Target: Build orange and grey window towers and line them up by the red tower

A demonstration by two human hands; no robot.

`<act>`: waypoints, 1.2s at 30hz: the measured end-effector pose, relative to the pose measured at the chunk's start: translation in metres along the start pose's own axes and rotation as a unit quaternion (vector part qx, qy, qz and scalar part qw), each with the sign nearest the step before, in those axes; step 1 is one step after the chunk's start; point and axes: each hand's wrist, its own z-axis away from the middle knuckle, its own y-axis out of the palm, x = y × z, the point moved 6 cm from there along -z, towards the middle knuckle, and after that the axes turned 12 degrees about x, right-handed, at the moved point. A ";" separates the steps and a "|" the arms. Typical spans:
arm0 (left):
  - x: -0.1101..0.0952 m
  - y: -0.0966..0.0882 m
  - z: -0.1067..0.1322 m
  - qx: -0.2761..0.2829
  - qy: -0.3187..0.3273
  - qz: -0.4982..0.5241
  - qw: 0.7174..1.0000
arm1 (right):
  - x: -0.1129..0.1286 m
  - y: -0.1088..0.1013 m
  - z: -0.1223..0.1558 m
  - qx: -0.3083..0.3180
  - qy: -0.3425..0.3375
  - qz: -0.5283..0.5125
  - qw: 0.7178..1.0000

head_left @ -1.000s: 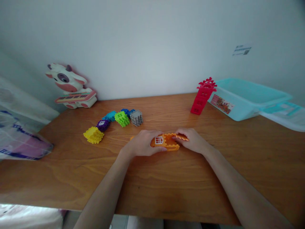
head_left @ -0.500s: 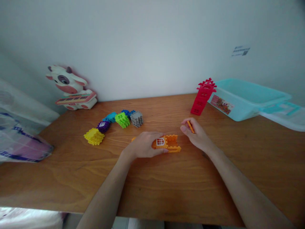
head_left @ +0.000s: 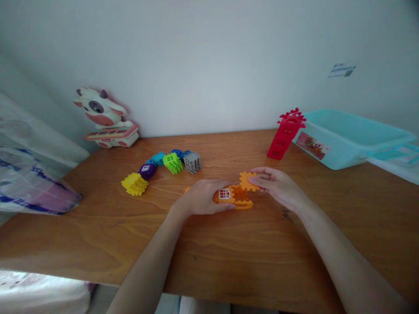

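My left hand is wrapped around an orange interlocking-block structure lying on the wooden table. A white lattice window sits on its upper face, and its right end is open with notched edges. Part of the structure is hidden under the palm. Between thumb and fingers, my right hand pinches a flat orange square building tile with toothed edges. That tile is just above the structure's right end; whether they touch I cannot tell.
Behind my left hand lie yellow, purple, light blue, green, blue and grey blocks. A red block tower leans by the turquoise bin at back right. A cow keyboard toy and a plastic bag are at left.
My right hand has brought the orange tile left toward the structure and turned its flat face into view. My left hand keeps its hold. The whole view has shifted slightly.
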 end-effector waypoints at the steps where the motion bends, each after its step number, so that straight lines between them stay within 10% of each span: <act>1: 0.000 0.000 0.000 -0.004 -0.003 -0.001 1.000 | -0.001 0.002 0.001 0.008 0.014 0.010 1.000; 36: -0.007 -0.002 0.001 -0.008 0.036 -0.014 0.999 | -0.008 0.030 0.005 -0.007 0.016 0.126 0.992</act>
